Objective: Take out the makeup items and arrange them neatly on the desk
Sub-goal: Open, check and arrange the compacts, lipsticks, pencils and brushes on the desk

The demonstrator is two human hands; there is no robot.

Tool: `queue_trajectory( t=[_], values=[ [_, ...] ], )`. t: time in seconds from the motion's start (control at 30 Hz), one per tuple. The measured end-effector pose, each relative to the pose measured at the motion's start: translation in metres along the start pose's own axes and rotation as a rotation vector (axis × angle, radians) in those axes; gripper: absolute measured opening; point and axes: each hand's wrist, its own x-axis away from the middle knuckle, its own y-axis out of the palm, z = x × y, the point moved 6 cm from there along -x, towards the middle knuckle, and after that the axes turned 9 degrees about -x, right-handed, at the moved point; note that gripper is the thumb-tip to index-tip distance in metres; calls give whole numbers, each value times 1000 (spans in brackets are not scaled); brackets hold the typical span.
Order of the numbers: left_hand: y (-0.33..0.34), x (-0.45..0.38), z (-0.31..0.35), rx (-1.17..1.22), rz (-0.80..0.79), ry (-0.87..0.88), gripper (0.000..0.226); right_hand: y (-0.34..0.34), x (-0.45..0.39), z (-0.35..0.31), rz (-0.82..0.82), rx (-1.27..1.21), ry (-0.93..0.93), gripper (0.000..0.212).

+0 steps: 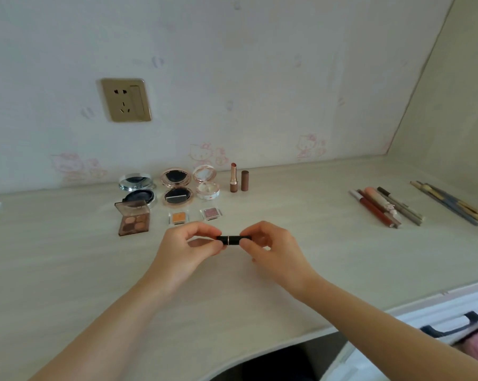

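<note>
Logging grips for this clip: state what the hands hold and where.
Both hands pinch one black lipstick tube, held level above the desk: left hand at its left end, right hand at its right end.

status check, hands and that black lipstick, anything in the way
Left hand and right hand both pinching black lipstick tube, held level above desk. Cap still on. Nothing in the way.
</note>
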Motion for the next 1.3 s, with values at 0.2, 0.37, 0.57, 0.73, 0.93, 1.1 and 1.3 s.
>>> queue_trajectory(
  t=[0.2, 0.37, 0.57, 0.73, 0.93, 1.1, 1.3],
  values=[
    [-2, -4, 0, -172, 35, 106, 18, 6, -5, 3, -1, -243, 138, 8],
    [0, -6, 2, -385, 35, 221, 13, 12, -8, 5, 13, -145, 148, 5],
    [9, -4, 1, -557, -88, 312, 22, 20, -10, -1, -73, -99, 85, 7],
    [14, -2, 4, -655, -128, 318, 16, 23, -11, -7, -94, -41, 8, 12],
    [19, 1, -3, -786, -223, 308, 12, 25, -12, -16, -145, 101, -90, 14],
    [14, 2, -1, -718, -262, 328, 16, 22, -12, -18, -187, 78, -79, 14],
    [14, 1, 0, -673, -223, 337, 17, 20, -11, -21, -209, -78, 5, 18]
  ],
)
